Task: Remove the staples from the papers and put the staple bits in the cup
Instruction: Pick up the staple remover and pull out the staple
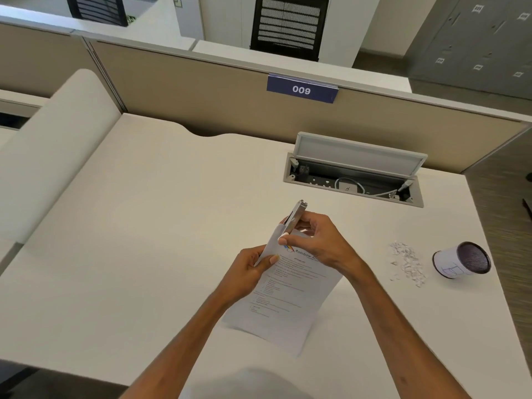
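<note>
A stapled set of printed papers [288, 300] is lifted at its top left corner above the white desk. My left hand [247, 272] pinches that upper left edge. My right hand [316, 240] grips a slim silver staple remover [296, 216] whose lower end meets the papers' top corner; the staple itself is hidden by my fingers. A white paper cup [460, 262] lies tipped on its side at the right, its dark mouth facing right. A scatter of small white bits [407, 262] lies on the desk just left of the cup.
An open cable tray [354, 180] with its lid raised and white cables inside sits in the desk behind my hands. A beige partition with a blue "600" tag [301, 89] bounds the back. The desk's right edge [486, 243] runs close behind the cup.
</note>
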`<act>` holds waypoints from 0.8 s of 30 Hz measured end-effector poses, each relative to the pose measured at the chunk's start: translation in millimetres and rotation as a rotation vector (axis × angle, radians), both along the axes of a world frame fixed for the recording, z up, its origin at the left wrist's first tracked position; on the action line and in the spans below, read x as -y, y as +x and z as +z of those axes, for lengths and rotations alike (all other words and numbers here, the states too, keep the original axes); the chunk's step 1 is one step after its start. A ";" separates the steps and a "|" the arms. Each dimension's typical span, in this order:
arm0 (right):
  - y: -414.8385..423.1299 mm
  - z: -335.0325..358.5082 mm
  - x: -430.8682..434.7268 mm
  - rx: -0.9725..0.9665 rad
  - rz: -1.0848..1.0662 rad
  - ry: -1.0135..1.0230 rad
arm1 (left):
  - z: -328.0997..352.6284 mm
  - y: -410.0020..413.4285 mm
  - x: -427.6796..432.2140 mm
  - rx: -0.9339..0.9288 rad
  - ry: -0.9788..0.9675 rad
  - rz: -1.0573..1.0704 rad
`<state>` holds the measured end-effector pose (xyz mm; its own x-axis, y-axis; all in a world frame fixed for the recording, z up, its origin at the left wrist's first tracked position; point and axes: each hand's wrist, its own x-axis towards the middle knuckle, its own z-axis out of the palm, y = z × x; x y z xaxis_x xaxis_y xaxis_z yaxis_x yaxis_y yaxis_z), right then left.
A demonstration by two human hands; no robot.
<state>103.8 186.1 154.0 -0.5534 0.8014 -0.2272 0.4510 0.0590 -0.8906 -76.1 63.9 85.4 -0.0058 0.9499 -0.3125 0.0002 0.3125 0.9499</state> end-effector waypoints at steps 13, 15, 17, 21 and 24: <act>-2.9 -10.0 -10.7 0.054 0.051 0.032 | -5.2 -4.6 -7.2 -0.015 -0.027 0.000; -2.9 -10.8 -12.2 0.060 0.058 0.035 | -4.7 -4.3 -6.2 -0.021 -0.033 0.009; -3.1 -12.0 -12.3 0.058 0.062 0.033 | -3.4 -4.4 -5.2 -0.017 -0.034 0.013; -3.2 -14.4 -10.3 0.052 0.059 0.029 | -1.6 -4.9 -3.6 -0.017 -0.031 0.014; -2.6 -13.4 -9.7 0.052 0.067 0.030 | -0.7 -5.6 -2.3 -0.017 -0.029 0.011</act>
<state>101.2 195.8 140.6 -0.5943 0.7697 -0.2333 0.4904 0.1168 -0.8637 -81.7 66.1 84.7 -0.0218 0.9404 -0.3395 0.0125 0.3398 0.9404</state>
